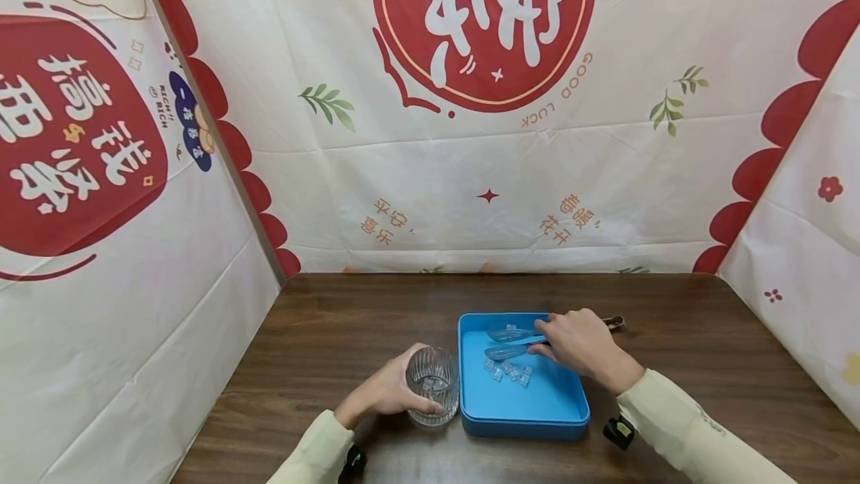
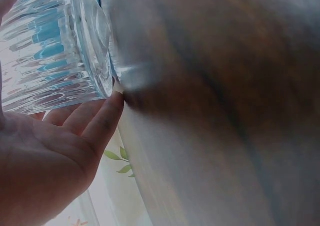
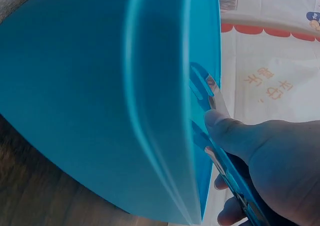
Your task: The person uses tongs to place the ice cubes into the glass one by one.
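My left hand (image 1: 387, 388) holds a clear ribbed glass (image 1: 432, 376), thumb along the near side and fingers behind it. The glass stands upright on the table with a few small clear cubes at its bottom. In the left wrist view the fingers (image 2: 102, 121) lie at the base of the glass (image 2: 60, 50). My right hand (image 1: 583, 343) grips a pair of tongs (image 1: 508, 352) over a blue tray (image 1: 527, 424). The tongs' two see-through tips are spread apart with nothing between them. Several clear cubes (image 1: 513, 373) lie in the tray below, and one sits near its back wall.
The tray stands right beside the glass on a dark wooden table (image 1: 336, 327). The tray's raised wall (image 3: 160, 110) fills much of the right wrist view. White printed cloth (image 1: 443, 178) hangs behind the table and on both sides.
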### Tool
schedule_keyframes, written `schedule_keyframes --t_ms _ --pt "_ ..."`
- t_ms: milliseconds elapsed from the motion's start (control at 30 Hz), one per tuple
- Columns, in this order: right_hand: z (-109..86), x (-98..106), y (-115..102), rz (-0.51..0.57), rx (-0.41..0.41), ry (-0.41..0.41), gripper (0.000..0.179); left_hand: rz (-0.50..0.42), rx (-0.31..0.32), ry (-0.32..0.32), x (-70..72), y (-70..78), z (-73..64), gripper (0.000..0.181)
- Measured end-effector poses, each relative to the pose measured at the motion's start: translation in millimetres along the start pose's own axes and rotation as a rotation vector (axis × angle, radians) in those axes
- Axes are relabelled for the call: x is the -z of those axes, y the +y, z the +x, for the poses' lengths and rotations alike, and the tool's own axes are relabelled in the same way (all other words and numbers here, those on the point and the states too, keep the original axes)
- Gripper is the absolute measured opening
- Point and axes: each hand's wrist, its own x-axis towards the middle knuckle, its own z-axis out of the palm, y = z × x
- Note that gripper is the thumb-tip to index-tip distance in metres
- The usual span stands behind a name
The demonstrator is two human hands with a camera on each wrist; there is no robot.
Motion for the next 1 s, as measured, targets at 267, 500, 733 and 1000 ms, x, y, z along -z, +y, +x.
schedule_keyframes --t_ms 267,500,733,1000 --pt "3.3 -0.9 -5.2 0.013 0.023 -0.002 0.036 -0.001 0.003 -0.005 0.6 -0.9 0.5 0.079" --pt "4.2 -2.9 -9.5 0.028 0.012 -0.014 0.032 0.006 0.000 0.003 0.1 -0.7 0.2 0.079" --pt "2.8 -7.6 -11.6 0.033 0.016 -0.002 0.031 0.010 -0.002 -0.001 0.1 -1.0 -1.2 0.079" --pt "2.5 -3.9 -8.9 0.051 -0.011 0.018 0.031 -0.002 -0.001 -0.008 0.7 -0.4 -0.2 0.078"
